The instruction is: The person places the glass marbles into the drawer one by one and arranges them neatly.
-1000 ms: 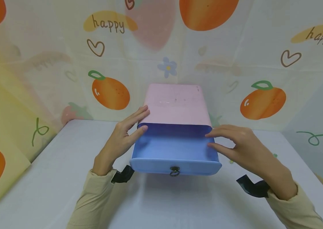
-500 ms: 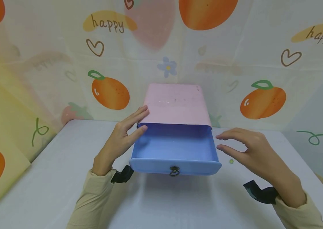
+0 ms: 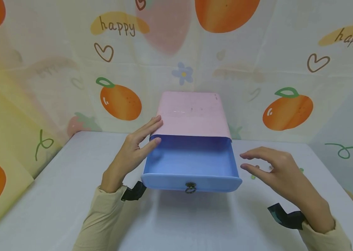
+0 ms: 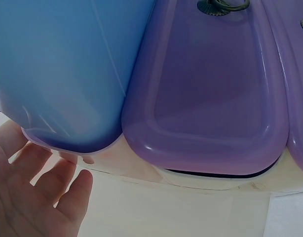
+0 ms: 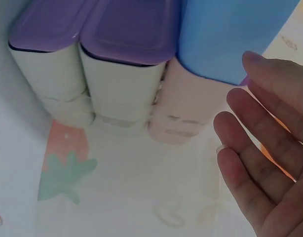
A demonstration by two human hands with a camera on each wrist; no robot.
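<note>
Left hand: the left hand (image 3: 131, 150) rests flat against the left side of the pink cabinet (image 3: 193, 113), fingers straight, thumb tip on the rear left corner of the blue drawer (image 3: 190, 164). No shift from a second ago. In the left wrist view the fingers (image 4: 40, 190) lie extended just beside the drawer's lower corner; nothing is pinched or gripped.

Right hand: the right hand (image 3: 273, 166) has come away from the drawer's right wall. A second ago its fingertips touched that wall; now it hovers clear of it to the right, over the desk (image 3: 54, 195), fingers loosely extended, holding nothing. The right wrist view confirms a spread, empty palm (image 5: 270, 163).

Blue drawer: pulled well out of the pink cabinet toward the person, front panel with ring pull (image 3: 190, 188) nearest the camera. Interior shows only bare blue floor. Position unchanged across the last second.

Lower drawers: purple drawer fronts (image 4: 210, 94) sit closed beneath the blue one, seen only in the wrist views.

Small beads: a few small green and pale specks (image 3: 253, 177) lie on the desk just below the right hand's fingers; too small to identify further.

Reading: judged from the right hand's release and its place over the specks, the drawer is open and steadied by the left hand alone, and work has moved from the drawer to the desk on the right.
</note>
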